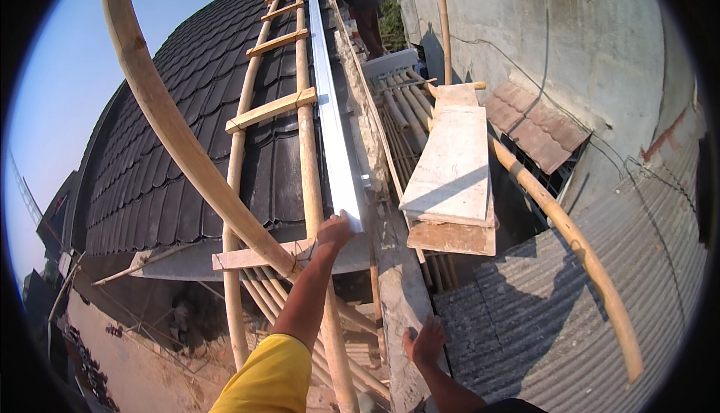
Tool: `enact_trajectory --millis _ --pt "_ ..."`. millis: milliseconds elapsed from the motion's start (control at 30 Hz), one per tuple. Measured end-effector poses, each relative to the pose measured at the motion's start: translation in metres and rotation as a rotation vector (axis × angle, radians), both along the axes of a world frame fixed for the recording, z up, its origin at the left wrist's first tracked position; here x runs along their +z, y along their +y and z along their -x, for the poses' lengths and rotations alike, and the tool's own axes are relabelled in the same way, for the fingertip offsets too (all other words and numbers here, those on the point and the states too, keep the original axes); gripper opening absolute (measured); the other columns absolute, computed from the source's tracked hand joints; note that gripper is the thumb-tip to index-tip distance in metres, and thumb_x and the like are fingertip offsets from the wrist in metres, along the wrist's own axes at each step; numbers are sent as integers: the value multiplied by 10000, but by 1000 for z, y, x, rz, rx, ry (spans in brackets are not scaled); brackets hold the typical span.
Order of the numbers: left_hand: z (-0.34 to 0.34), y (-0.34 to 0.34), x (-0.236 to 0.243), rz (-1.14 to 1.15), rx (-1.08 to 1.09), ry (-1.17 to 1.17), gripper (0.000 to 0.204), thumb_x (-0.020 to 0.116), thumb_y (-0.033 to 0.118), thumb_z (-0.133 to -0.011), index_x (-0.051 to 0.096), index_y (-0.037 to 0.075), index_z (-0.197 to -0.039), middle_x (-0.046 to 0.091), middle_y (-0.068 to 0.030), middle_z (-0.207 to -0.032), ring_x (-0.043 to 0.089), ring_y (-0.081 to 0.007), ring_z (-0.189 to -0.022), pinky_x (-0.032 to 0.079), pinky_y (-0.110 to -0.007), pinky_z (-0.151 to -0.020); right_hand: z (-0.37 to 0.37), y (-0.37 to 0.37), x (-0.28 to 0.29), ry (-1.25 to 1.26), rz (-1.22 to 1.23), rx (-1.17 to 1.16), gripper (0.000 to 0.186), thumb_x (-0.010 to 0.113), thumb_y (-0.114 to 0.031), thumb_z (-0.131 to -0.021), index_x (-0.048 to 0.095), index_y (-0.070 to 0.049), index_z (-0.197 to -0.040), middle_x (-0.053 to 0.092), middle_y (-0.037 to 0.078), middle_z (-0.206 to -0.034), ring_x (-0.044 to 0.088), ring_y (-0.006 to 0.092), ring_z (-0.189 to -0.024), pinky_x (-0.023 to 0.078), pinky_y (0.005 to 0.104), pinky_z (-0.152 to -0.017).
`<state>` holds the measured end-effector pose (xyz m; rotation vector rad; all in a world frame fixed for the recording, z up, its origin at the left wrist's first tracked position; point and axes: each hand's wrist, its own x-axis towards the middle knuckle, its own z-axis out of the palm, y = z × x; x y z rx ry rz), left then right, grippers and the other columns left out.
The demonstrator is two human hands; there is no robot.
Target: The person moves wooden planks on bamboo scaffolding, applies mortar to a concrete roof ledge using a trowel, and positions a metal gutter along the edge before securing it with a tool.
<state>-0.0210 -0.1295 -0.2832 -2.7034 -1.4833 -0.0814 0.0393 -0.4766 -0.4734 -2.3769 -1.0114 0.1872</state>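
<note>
My left hand (pixel 335 231), at the end of an outstretched arm in a yellow sleeve, grips the near end of a long, shiny silver-white metal channel (pixel 330 105). The channel runs away from me along the roof's edge, beside a wooden ladder (pixel 306 139) lying up the slope. Closer to me and lower, my right hand (pixel 426 342) rests on the top of a narrow concrete wall (pixel 403 285), thumb and fingers apart, holding nothing. Crossing in front of the ladder at the left is a thick, pale wooden pole (pixel 169 120).
Dark roof tiles (pixel 180 150) cover the left slope. White boards (pixel 450 165) lie stacked over bamboo poles (pixel 409 105). A corrugated roof (pixel 525 323) spreads at the right under a long pole (pixel 574 237). Another person (pixel 360 0) bends over farther up. Far below lies the ground (pixel 127 353).
</note>
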Motion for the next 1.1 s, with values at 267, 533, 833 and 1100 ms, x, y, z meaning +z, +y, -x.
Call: enact_trajectory --millis 267,533,833,1100 --pt "-1 -6 4 -1 -7 18 747 754 445 -779 460 -34 -1271 652 -227 -1051 659 -373 -987 532 -454 -802 -1 -2 1 21 -30 2 836 668 -424 -820 304 13 -1433 368 282 -1418 383 418 -1304 320 510 -1068" --pt "0 0 -4 -59 -32 -2 746 759 424 -781 457 -31 -1290 661 -221 -1033 666 -370 -970 532 -454 -802 0 -2 -6 -3 -46 3 822 663 -416 -826 307 9 -1433 380 293 -1407 398 432 -1288 341 522 -1054" --pt "-1 -2 3 -33 -44 -30 681 774 407 -776 482 -26 -1214 668 -235 -990 668 -387 -953 537 -460 -780 -2 2 -7 -45 12 3 817 656 -422 -821 321 13 -1426 390 256 -1413 421 391 -1271 378 488 -1011" --pt "0 -9 13 13 -52 -17 589 750 388 -802 501 -13 -1155 672 -224 -997 659 -382 -984 514 -473 -821 -3 2 -6 -54 25 18 803 649 -431 -835 322 -3 -1430 387 250 -1418 422 391 -1273 382 491 -1007"
